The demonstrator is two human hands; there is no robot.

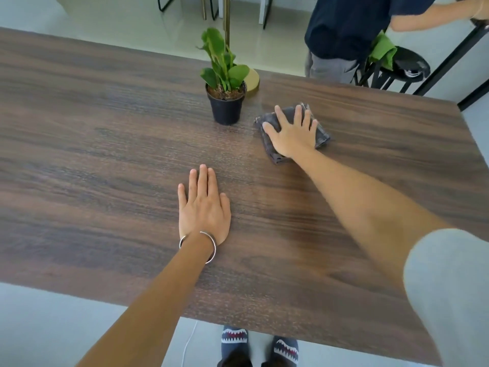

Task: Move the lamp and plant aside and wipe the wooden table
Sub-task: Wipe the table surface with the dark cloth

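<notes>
A dark wooden table (105, 144) fills the view. A green plant in a black pot (226, 107) stands near the far edge, right of centre. Just behind it is the lamp, of which I see the round gold base (252, 80) and a thin gold pole (226, 19). My right hand (291, 132) lies flat, fingers spread, pressing a folded dark grey cloth (321, 132) onto the table to the right of the pot. My left hand (203, 207) rests flat on the bare wood nearer to me, fingers together, a thin bangle on its wrist.
Another person in a dark shirt (346, 27) stands beyond the far right corner, next to a black stool (404, 67) with a green cloth (383, 51) on it. Chair legs (264, 9) stand on the pale floor behind. My feet (260, 345) show under the near edge.
</notes>
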